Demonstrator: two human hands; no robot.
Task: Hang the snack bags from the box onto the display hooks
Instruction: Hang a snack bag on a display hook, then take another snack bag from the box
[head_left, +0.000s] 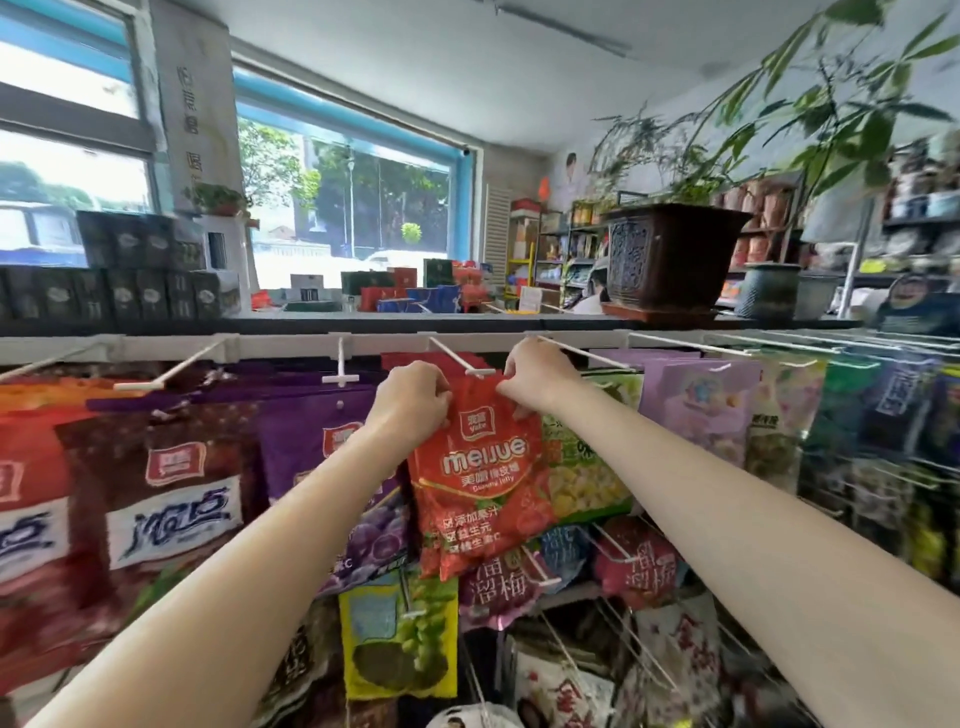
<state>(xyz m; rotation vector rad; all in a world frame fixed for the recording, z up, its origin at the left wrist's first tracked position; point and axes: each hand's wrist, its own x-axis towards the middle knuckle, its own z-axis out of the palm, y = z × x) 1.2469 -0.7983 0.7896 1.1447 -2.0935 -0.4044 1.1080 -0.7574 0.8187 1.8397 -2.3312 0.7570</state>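
Two hands, my left hand (410, 397) and right hand (535, 376), pinch the red snack bag (478, 478) by its top corners, fingers lining its hole with the white hook (467, 364).

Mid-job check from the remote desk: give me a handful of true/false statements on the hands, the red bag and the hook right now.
1. Both hands, the left hand and the right hand, grip the top of the red meijue jelly bag. True.
2. The bag is held at the tip of a white display hook. True.
3. The bag in hand is purple. False: it is red; the purple grape bag hangs to its left.
4. The left hand hangs idle. False: its fingers pinch the bag's top corner.
5. A potted plant stands on the shelf above the hooks. True.
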